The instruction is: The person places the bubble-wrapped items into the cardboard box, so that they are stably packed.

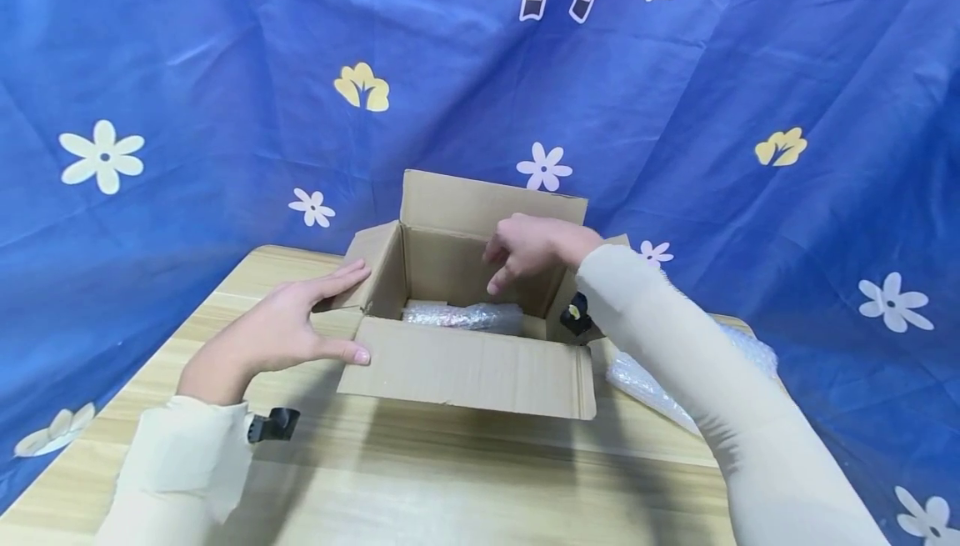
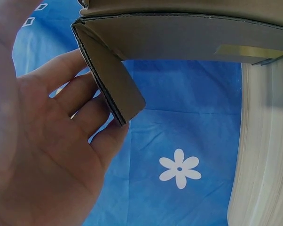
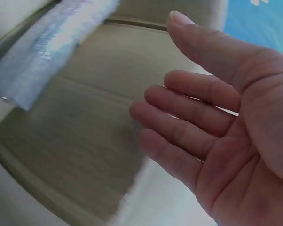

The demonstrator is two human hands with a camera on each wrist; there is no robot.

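Note:
An open cardboard box stands on the table with its flaps spread. Inside, a bubble-wrapped bundle lies along the bottom; what it wraps is hidden. My left hand spans the box's left front corner, fingers against the left flap and thumb on the front flap. Over the box's right half hovers my right hand, in front of the back wall. The right wrist view shows its fingers loosely extended and holding nothing, apart from the bundle.
More bubble wrap lies on the wooden table to the right of the box, partly behind my right forearm. A blue cloth with flower prints hangs behind the table. Small black devices are strapped to both wrists.

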